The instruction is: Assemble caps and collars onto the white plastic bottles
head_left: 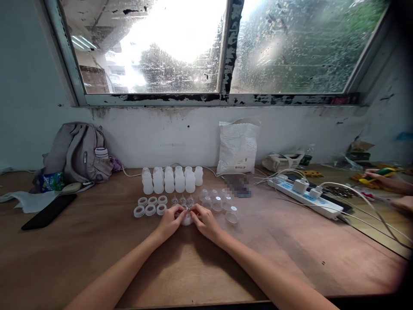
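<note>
Left hand [171, 220], right hand [205, 220]: fingers pinching clear piece [187, 221]. Print on white bag [238, 146] too small to read.

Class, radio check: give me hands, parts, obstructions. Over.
Left hand and right hand together at small clear part. White rings left, clear cups right, white bottles behind. Nothing seen between hands and wearer.

Translucent piece [187, 221] | rounded, partly hidden | held between left hand [171, 221] and right hand [205, 220]
</note>
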The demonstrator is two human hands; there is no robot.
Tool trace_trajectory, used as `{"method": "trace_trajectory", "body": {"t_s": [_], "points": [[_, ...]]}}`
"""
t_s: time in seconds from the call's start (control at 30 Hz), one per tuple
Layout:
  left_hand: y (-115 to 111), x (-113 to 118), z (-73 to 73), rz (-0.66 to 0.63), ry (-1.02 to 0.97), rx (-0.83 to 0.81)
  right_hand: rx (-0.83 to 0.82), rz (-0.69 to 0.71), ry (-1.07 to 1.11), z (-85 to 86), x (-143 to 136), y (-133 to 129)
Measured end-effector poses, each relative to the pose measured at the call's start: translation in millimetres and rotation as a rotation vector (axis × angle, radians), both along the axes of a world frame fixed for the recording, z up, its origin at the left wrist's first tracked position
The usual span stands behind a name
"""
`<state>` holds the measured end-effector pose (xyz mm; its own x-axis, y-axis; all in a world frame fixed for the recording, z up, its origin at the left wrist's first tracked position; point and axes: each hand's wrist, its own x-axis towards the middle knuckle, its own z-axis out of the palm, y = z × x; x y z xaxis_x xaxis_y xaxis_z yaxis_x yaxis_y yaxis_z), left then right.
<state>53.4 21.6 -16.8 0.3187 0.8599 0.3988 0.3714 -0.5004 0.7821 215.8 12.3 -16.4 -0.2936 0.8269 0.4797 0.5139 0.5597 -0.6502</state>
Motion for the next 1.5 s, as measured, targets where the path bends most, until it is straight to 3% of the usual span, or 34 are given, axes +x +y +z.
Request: {"method": "trace_trajectory", "body": {"t_s": [0.13,0.27,0.33,0.43,0.6,0.77,1.07,1.27,1.5], "points": [[1.4,1.9,-4.5,-0.014,-0.331,-0.333,-0.044,0.142,0.089,8.4,-2.1,-8.3],[-0.6,3.1,-4.5,-0.030,-0.503,-0.508,-0.162,0.131,0.240,4.3,-5.5,-6.4],[-2.2,3.1,-2.5,-0.004,-0.501,-0.481,-0.246,0.111,0.348,0.0,-7.0,-2.3],[-5.6,2.2,0.6,-0.021,-0.377,-0.302,-0.367,0.099,0.501,-3.7,-8.4,2.5],[-8.0,0.9,-1.2,-0.009,-0.157,-0.075,-0.397,0.095,0.527,-4.5,-10.6,1.1],[-3.9,2.9,-6.2,0.053,-0.086,-0.059,-0.333,0.088,0.438,-8.2,-12.9,0.5],[-5.8,7.8,-1.7,0.143,0.005,-0.061,-0.366,-0.009,0.368,-4.0,-17.7,3.5],[-11.7,12.1,-0.3,0.133,0.099,0.008,-0.203,-0.057,0.293,-6.8,-18.6,2.4],[-8.6,8.6,0.1,0.115,0.016,-0.062,-0.218,0.006,0.223,0.2,-14.7,-2.1]]}}
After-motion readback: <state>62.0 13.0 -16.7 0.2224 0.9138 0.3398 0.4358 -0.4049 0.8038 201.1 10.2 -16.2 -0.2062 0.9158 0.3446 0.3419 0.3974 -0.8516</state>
